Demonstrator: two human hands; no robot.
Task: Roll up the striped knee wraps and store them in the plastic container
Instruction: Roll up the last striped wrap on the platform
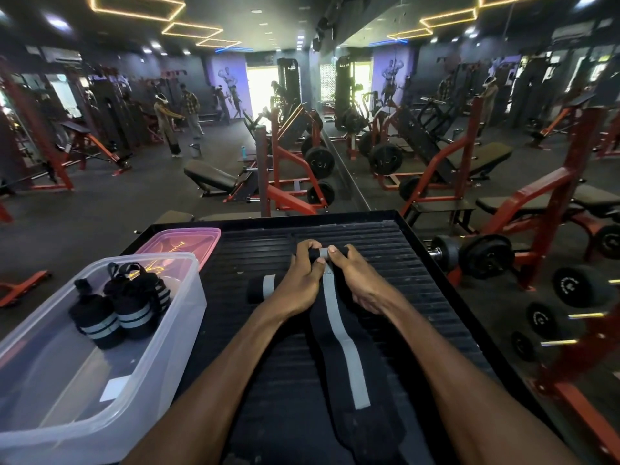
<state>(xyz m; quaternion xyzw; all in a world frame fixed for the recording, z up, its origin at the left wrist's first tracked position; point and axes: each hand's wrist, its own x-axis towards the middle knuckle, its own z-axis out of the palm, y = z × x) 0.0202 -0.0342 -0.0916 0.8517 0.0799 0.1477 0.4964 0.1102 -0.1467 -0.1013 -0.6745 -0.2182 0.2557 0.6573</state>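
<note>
Both hands, left hand point(302, 280) and right hand point(355, 280), pinch the started roll of knee wrap point(345, 344) on worktop point(436, 297), right of plastic container point(161, 330). Risk: uneven thumb pressure telescopes the roll; loose tail skews sideways

A pink lid point(188, 241) lies on the black ribbed platform point(385, 263), with dumbbells point(483, 256) racked to its right.
</note>
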